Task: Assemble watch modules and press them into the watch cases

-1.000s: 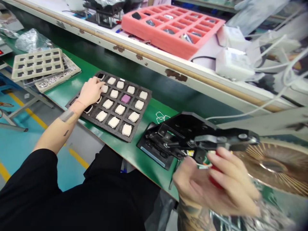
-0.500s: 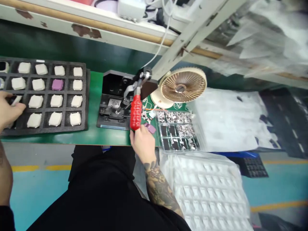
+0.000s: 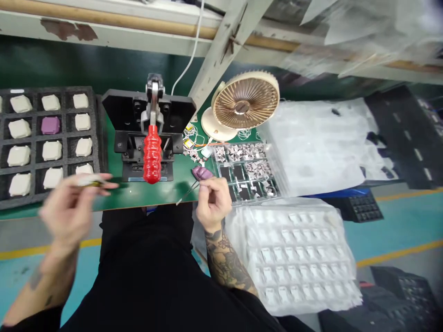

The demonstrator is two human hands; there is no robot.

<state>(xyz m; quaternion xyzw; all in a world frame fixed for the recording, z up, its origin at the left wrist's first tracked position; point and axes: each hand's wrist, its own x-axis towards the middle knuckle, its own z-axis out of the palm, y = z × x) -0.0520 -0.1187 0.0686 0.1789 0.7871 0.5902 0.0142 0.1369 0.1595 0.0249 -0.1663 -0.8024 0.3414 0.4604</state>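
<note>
My left hand [image 3: 71,207], smeared by motion, pinches a small white watch-like casing [image 3: 90,180] with a dark and yellowish side, at the right edge of the foam tray [image 3: 98,152]. My right hand [image 3: 213,200] is closed at the bench's front edge, its fingers round one end of thin metal tweezers [image 3: 187,192] that point down to the left. Just behind those fingers lie purple pieces [image 3: 201,173]. Between my hands stands a black toggle press [image 3: 148,138] with its red handle [image 3: 152,154] pointing toward me; neither hand touches it.
White casings and one purple casing [image 3: 50,125] fill the foam tray. A beige fan [image 3: 244,103] stands behind a clear compartment box [image 3: 277,170] of small parts. Bagged white trays [image 3: 301,258] sit lower right. A slanting post [image 3: 224,46] rises behind the press.
My right hand has left the red handle, moved right and picked up the tweezers. My left hand has come rightward out of the foam tray with the casing. The view has shifted right.
</note>
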